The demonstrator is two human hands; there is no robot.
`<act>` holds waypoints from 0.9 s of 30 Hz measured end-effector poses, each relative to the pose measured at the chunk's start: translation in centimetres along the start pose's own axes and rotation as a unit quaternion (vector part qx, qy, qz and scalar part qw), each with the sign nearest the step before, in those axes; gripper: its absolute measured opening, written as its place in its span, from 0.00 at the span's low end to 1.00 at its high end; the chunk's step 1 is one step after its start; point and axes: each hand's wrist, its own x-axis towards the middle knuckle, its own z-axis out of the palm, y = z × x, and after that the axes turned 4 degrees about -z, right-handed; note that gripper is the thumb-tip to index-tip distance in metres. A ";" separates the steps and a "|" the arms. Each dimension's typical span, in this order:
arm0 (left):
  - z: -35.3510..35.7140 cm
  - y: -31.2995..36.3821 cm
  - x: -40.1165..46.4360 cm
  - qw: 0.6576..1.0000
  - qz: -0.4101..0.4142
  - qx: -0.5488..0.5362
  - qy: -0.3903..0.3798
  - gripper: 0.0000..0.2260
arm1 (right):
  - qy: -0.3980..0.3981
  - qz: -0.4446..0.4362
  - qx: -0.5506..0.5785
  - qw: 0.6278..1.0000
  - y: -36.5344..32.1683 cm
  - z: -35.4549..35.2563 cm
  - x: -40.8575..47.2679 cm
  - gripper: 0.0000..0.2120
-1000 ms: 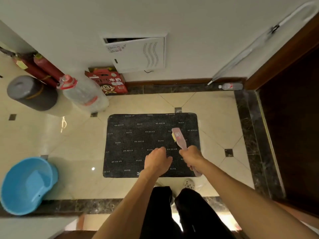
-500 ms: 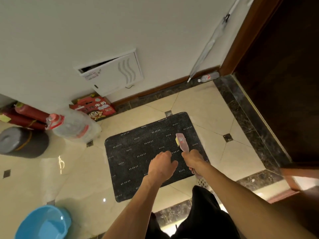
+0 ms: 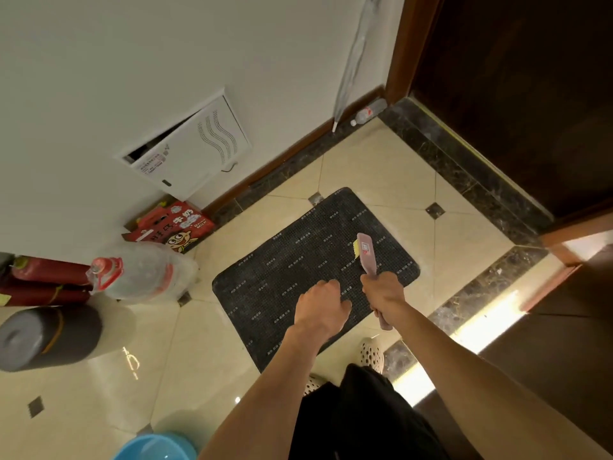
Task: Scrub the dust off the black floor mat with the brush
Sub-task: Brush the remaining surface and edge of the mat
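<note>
The black floor mat (image 3: 308, 270) lay flat on the cream tiled floor (image 3: 374, 161), turned at an angle to the dark marble border (image 3: 464, 174) that ran along the wall and the doorway. Pale dust showed on the tiles just beyond the mat's far corner. The right hand (image 3: 383, 290) was clenched round the handle of the pink brush (image 3: 367, 254), fingers (image 3: 371, 283) wrapped fully about it, with the end of the handle sticking out below the wrist. The brush head pointed away from the person, its yellow bristles on the left side, over the right-hand part of the mat; whether the bristles actually pressed on the mat could not be told. The left hand (image 3: 320, 305) hung over the mat's near half just beside the right hand, its fingers loosely curled and grasping nothing. Both bare forearms reached in from the bottom of the view, above dark trousers and a spotted slipper (image 3: 371, 355) at the mat's near edge.

To the left, against the wall, stood a red carton (image 3: 172, 229), a large clear water bottle (image 3: 142, 272) lying on its side with a red cap, red cylinders (image 3: 46, 280) behind it, and a dark grey roll (image 3: 46, 336) nearer the person. A blue basin (image 3: 156, 448) showed at the bottom edge. A white vented panel (image 3: 199, 154) sat ajar in the wall, and a small plastic bottle (image 3: 366, 112) lay at the skirting near the dark wooden door frame (image 3: 408, 44)
</note>
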 end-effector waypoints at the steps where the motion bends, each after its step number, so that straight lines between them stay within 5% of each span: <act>1: 0.0 0.2 0.2 1.000 0.000 -0.002 -0.001 0.17 | -0.002 0.000 -0.007 1.000 0.3 0.1 0.1 0.19; 16: 1.0 0.1 4.4 0.995 0.089 0.044 -0.027 0.17 | 0.074 0.045 0.023 0.996 5.3 2.6 1.7 0.22; 27: 13.8 -5.7 14.1 0.989 0.128 0.043 -0.058 0.15 | 0.140 0.048 -0.019 0.989 17.7 11.3 12.3 0.23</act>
